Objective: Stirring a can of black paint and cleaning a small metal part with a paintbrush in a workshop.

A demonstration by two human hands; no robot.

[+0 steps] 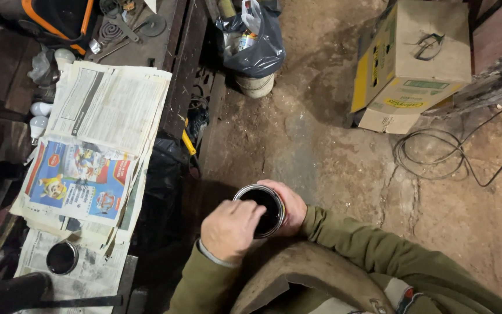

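Metal: a round open tin can with a dark, glossy inside (261, 210) sits at lower centre of the frame, mouth up toward the camera, its axis upright.
Right hand (290, 204): wrapped round the can's right side, fingers curled closed against its wall, bearing it.
Left hand (229, 229): just lower left of the can, fingers bent and loosely closed, tips over the rim (whether they pinch anything I cannot tell).
Nearer hand: both touch it; the right carries it.
Left of frame: spread newspapers (108, 110) on a dark bench, a small round dark lid (62, 257) lying on them.
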